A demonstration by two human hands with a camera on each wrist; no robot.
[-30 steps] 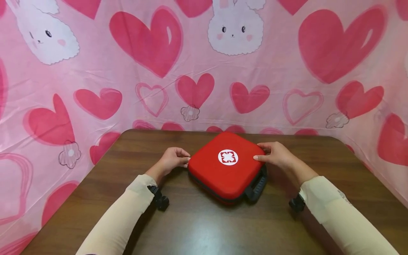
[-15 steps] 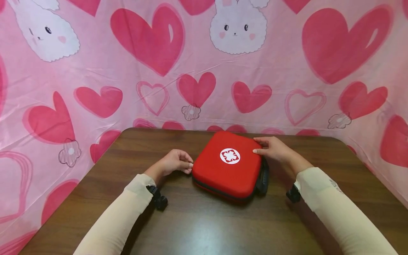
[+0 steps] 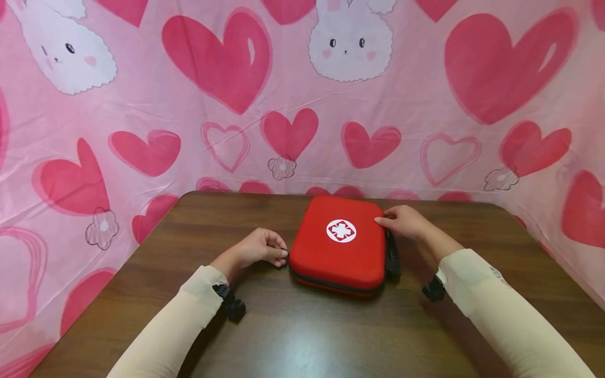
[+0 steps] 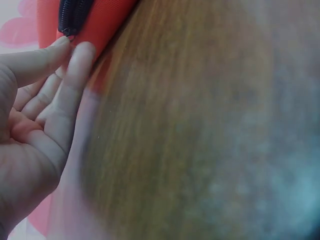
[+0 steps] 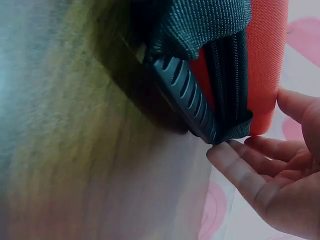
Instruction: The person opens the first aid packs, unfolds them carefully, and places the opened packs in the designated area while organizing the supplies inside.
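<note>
A red zipped first-aid case [image 3: 337,247] with a white round emblem lies flat on the table, its black carry handle [image 5: 187,95] on the right side. My left hand [image 3: 257,249] is at the case's left side. In the left wrist view its thumb and forefinger pinch the zipper pull, mostly hidden by the fingertips, at the end of the black zipper [image 4: 74,15]. My right hand [image 3: 408,223] holds the far right corner of the case, thumb on the lid and fingers at the side near the handle's end.
The brown wooden table [image 3: 302,336] reaches back to a pink cloth [image 3: 302,94] printed with hearts and rabbits. Small black wrist cameras hang below both sleeves.
The case has turned clockwise, so its front edge faces me more squarely and the handle points right. My left hand has come slightly nearer to me; the right hand keeps its hold.
</note>
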